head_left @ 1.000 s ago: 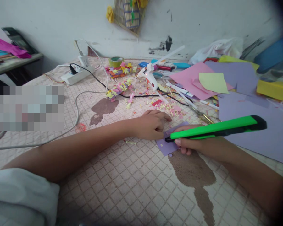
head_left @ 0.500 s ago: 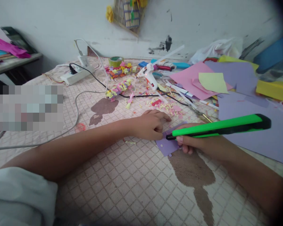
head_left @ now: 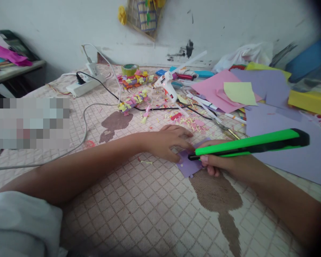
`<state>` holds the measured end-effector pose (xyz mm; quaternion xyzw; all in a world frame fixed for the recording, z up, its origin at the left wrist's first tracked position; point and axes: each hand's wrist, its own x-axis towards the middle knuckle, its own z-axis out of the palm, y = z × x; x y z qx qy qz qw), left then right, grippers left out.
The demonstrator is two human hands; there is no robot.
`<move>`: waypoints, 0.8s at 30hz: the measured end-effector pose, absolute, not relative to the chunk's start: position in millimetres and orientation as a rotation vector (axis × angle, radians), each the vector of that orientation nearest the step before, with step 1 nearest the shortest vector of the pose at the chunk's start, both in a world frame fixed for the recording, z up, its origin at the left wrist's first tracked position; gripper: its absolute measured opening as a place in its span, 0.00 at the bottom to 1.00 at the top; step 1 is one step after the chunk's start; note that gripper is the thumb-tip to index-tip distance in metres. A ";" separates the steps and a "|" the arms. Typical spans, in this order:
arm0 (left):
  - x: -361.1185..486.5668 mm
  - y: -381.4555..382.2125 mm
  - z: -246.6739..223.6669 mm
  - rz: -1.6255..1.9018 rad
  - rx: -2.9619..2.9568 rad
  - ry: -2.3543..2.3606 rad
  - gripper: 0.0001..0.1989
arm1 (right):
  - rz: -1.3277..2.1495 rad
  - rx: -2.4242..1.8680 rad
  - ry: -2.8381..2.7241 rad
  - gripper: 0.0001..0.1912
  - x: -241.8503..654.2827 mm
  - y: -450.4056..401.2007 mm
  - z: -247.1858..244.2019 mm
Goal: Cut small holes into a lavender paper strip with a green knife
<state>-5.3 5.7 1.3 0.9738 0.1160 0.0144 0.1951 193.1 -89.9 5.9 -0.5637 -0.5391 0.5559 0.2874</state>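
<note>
A small purple paper piece (head_left: 187,169) lies on the patterned tablecloth (head_left: 139,207). My left hand (head_left: 169,143) rests at its left edge, fingers spread, with the thumb and a fingertip touching the paper. In my right hand (head_left: 216,159) is a green and black box cutter (head_left: 246,143), its narrow black tip over the paper near my left fingers. Whether the blade is out cannot be made out. The right fingers wrap round the cutter's front part and rest on the paper's right side. Small purple bits lie at the paper's lower edge.
A white glue gun (head_left: 168,86) stands behind my hands among paper scraps (head_left: 189,123). Scissors (head_left: 228,130) and large purple sheets (head_left: 286,139) lie to the right. A power strip (head_left: 82,86), cables and green tape (head_left: 130,69) are at the back left.
My left hand has opened: its thumb and fingers, bunched before, are now apart on the purple paper. The right hand with the cutter has hardly moved. The view has shifted slightly.
</note>
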 end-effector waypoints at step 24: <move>-3.8 -5.5 -9.9 0.268 2.734 0.476 0.24 | 1.342 -1.705 -1.546 0.07 194.6 -89.8 5.7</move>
